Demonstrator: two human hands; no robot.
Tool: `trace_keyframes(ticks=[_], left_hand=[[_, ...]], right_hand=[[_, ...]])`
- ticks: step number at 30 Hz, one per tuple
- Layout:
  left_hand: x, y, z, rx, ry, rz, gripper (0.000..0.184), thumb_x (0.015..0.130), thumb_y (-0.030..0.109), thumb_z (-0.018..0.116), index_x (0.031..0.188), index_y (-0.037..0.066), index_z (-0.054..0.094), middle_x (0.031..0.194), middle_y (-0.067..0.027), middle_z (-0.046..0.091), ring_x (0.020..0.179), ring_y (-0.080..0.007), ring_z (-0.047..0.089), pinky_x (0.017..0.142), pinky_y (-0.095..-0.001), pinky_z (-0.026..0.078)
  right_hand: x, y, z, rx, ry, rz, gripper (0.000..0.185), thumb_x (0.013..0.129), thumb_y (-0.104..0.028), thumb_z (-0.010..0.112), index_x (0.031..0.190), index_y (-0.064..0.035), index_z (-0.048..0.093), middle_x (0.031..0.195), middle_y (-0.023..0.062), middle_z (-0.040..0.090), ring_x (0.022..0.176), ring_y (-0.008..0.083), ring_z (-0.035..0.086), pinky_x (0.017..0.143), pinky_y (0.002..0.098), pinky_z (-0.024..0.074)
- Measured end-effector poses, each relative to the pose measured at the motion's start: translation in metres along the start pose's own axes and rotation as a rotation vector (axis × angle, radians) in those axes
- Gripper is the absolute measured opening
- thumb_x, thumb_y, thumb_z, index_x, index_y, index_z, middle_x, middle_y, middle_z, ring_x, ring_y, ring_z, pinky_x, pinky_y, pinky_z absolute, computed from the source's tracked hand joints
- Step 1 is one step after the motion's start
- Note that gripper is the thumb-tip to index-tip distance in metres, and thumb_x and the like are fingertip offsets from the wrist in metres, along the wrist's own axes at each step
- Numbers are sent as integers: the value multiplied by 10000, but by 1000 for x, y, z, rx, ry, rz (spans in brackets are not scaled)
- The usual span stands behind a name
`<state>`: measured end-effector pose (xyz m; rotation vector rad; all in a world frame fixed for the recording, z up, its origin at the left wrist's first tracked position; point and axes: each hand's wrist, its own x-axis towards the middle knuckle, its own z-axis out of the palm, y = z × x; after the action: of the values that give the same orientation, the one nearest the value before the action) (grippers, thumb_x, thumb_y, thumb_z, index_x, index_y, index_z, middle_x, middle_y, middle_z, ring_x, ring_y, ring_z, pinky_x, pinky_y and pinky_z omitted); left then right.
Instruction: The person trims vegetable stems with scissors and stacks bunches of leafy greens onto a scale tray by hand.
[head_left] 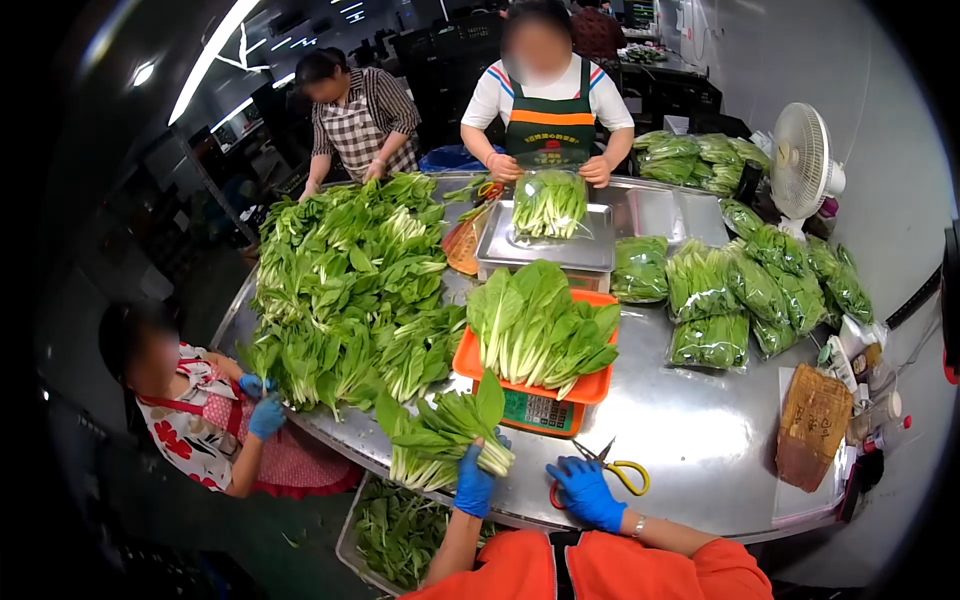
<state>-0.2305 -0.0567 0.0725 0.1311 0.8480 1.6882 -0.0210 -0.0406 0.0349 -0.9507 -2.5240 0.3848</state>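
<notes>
My left hand (474, 484), in a blue glove, is closed around the pale stems of a bunch of leafy greens (440, 430) at the front edge of the metal table. The leaves point up and left. Right of it, my right hand (588, 494), also gloved in blue, lies palm down with fingers stretched over a pair of scissors (630, 480). The scissors' blades are spread, pointing away from me. A yellow handle shows right of the hand and a bit of red handle left of it. Beyond both hands, an orange tray (590, 387) piled with greens (540, 330) sits on a scale (540, 411).
A large heap of greens (350, 280) covers the table's left. Bagged greens (710, 290), a fan (803, 160) and a brown basket-like piece (815, 425) are right. A crate of leaves (395, 530) stands below. Co-workers stand across and left; one holds a bag (550, 205) over another scale.
</notes>
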Motion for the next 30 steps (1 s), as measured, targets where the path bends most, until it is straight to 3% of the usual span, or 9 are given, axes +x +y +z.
trace_keyframes(ticks=[8, 10, 11, 13, 14, 18, 21, 23, 30], left_hand=[[3, 7, 13, 24, 35, 63, 413, 773, 265, 533, 1058, -23, 453, 923, -125, 537, 844, -243, 539, 790, -369, 438], [3, 5, 7, 0, 28, 49, 387, 785, 214, 518, 1084, -19, 440, 944, -124, 537, 856, -238, 542, 773, -366, 446], [2, 1, 6, -3, 31, 53, 387, 785, 214, 518, 1084, -19, 440, 944, -124, 537, 856, -238, 542, 773, -366, 446], [-3, -5, 7, 139, -31, 36, 359, 775, 161, 536, 1077, -11, 446, 956, -114, 538, 854, -234, 547, 757, -364, 454], [2, -17, -11, 175, -9, -3, 345, 765, 120, 554, 1070, -4, 453, 971, -111, 538, 852, -222, 553, 748, -353, 459], [-12, -54, -15, 890, -39, 114, 300, 833, 177, 467, 1093, 30, 433, 1020, -107, 524, 918, -239, 515, 807, -368, 426], [-15, -84, -33, 927, -79, 61, 306, 835, 181, 461, 1100, 31, 428, 1031, -107, 517, 927, -240, 509, 812, -368, 420], [-18, -99, -42, 862, -78, 5, 310, 836, 184, 458, 1105, 33, 424, 1038, -107, 513, 933, -241, 505, 816, -367, 416], [-14, -117, -48, 776, -69, -49, 324, 840, 195, 444, 1121, 37, 411, 1063, -108, 498, 954, -243, 491, 829, -366, 403]], right_hand=[[-38, 48, -13, 164, -240, -218, 227, 697, -118, 503, 920, -102, 544, 913, 101, 528, 913, 264, 488, 838, 373, 360], [-40, 62, -31, -35, -716, -193, 291, 710, -154, 518, 991, -86, 538, 823, 110, 559, 846, 286, 519, 793, 345, 404], [-35, 62, -42, -36, -718, -198, 291, 710, -154, 518, 991, -86, 538, 823, 110, 559, 846, 286, 519, 793, 345, 404], [-14, 48, -73, 374, -484, 255, 359, 730, -212, 531, 1047, -45, 520, 785, 125, 579, 836, 320, 528, 766, 373, 422], [0, 39, -86, 574, -368, 334, 494, 741, -261, 572, 1152, -20, 439, 923, 157, 567, 927, 325, 512, 810, 379, 408], [39, 16, -78, 926, -209, 250, 856, 703, -292, 657, 1319, -36, 120, 1227, 187, 387, 1121, 245, 407, 918, 303, 339], [45, 2, -50, 937, -116, 128, 852, 714, -275, 648, 1320, -29, 102, 1251, 177, 361, 1138, 223, 381, 935, 295, 318], [56, -20, -55, 1455, -82, 122, 804, 731, -222, 631, 1318, -27, 118, 1255, 166, 358, 1129, 199, 380, 938, 291, 312], [37, -4, -13, 1328, -77, 252, 694, 763, -158, 570, 1310, -29, 162, 1211, 129, 432, 1032, 169, 463, 869, 287, 370]])
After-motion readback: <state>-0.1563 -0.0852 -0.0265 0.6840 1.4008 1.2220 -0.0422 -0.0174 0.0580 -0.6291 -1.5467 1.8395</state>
